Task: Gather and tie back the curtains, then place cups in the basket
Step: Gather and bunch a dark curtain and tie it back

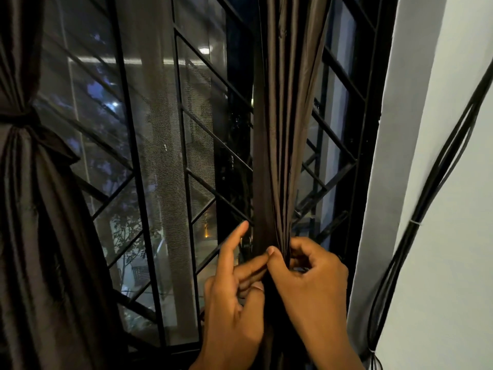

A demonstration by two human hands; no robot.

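While dark brown satin-sheen curtain (282,124) hung bunched in narrow vertical pleats before black metal window grille (202,145), both hands met at its lower part. Right hand (312,287): grip clamped round gathered folds, thumb pressed on cloth. Left hand (234,297): middle fingers curled onto bundle's edge, index finger straight, pointing up. Second matching curtain (34,209) at far left, cinched by knotted fabric band (24,118). Black cables (432,182) ran along pale wall (458,263), right.

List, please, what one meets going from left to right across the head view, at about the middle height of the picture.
Tied-back curtain → mesh window screen → diagonal window grille → gathered curtain → white wall → bundle of black cables.
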